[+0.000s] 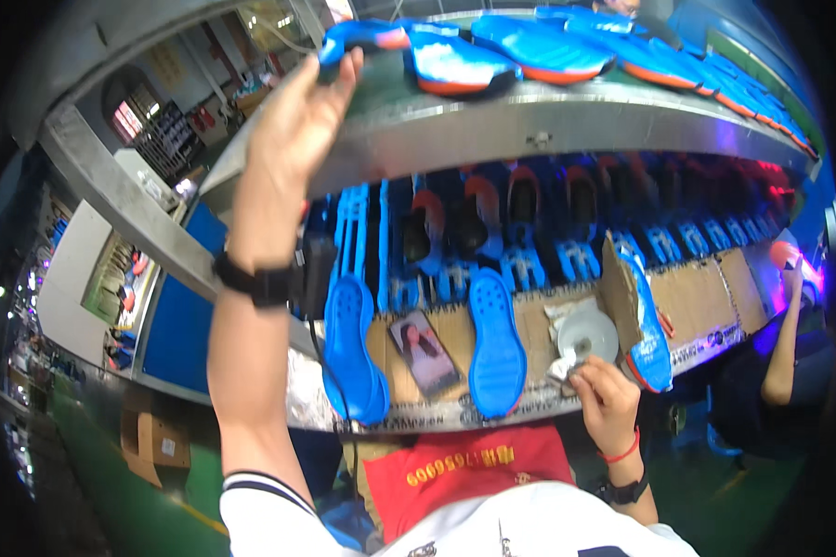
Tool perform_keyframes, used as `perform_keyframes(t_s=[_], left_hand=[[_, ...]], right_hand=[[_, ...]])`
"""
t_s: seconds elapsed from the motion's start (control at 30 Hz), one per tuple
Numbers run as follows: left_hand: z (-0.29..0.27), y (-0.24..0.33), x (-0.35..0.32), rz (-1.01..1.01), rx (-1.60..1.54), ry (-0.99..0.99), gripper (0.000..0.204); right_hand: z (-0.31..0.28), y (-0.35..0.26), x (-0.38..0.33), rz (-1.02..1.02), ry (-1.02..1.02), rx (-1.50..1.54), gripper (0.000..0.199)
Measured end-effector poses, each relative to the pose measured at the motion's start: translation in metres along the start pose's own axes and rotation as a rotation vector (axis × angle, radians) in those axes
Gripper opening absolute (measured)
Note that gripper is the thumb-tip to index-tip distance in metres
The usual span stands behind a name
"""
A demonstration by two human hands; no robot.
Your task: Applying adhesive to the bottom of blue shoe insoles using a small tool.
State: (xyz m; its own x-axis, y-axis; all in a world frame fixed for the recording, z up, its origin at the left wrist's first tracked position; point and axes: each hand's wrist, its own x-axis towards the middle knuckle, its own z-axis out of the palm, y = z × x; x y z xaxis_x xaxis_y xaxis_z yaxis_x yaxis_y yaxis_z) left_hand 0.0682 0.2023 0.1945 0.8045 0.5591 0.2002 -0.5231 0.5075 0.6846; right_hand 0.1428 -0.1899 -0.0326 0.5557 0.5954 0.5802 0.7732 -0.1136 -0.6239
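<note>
Got hands well apart. Got left hand (297, 125) raised to the near end of a blue sole (355, 32) on the upper shelf (529, 130), fingers extended; blurred, can't tell if touching. Got right hand (610, 401) low, fingertips pinched on a whitish wad (564, 367) just beside a round white dish (590, 330); can't make out the material.

Right of the dish, see a standing cardboard flap (620, 295) walling it off, plus a white-smeared sole (654, 360) leaning there. Left of it, see a flat sole (497, 343), then a phone (424, 353) with lit screen, then a left-end sole (346, 343) with a black cable crossing it. Note left forearm blocking part of the shelf's metal edge.

Lined with cardboard (539, 325) along the bench, taped at the front. Behind, see a dark rack of blue frames (522, 269). Farther off: green floor (93, 464), open carton (158, 450) lower left, blue panel (181, 325), co-worker's arm (786, 339) at right under purple light.
</note>
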Motion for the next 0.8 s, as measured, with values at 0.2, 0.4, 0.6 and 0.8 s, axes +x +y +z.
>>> perform_keyframes(t_s=[0.2, 0.4, 0.6, 0.8], left_hand=[[-0.007, -0.082, -0.101, 0.333, 0.907, -0.071, 0.061], [-0.154, -0.119, -0.251, -0.158, 1.943, 0.427, 0.045], [-0.248, -0.132, -0.310, -0.284, 1.451, 0.675, 0.029], [-0.255, -0.120, -0.302, -0.374, 1.156, 0.774, 0.026]], right_hand=[[0.005, 0.019, -0.009, 0.093, -0.009, -0.047, 0.010], [0.012, 0.031, -0.011, 0.006, -0.017, -0.214, 0.014], [0.016, 0.036, -0.007, -0.053, -0.038, -0.400, 0.014], [0.023, 0.054, -0.001, -0.025, -0.029, -0.546, 0.013]])
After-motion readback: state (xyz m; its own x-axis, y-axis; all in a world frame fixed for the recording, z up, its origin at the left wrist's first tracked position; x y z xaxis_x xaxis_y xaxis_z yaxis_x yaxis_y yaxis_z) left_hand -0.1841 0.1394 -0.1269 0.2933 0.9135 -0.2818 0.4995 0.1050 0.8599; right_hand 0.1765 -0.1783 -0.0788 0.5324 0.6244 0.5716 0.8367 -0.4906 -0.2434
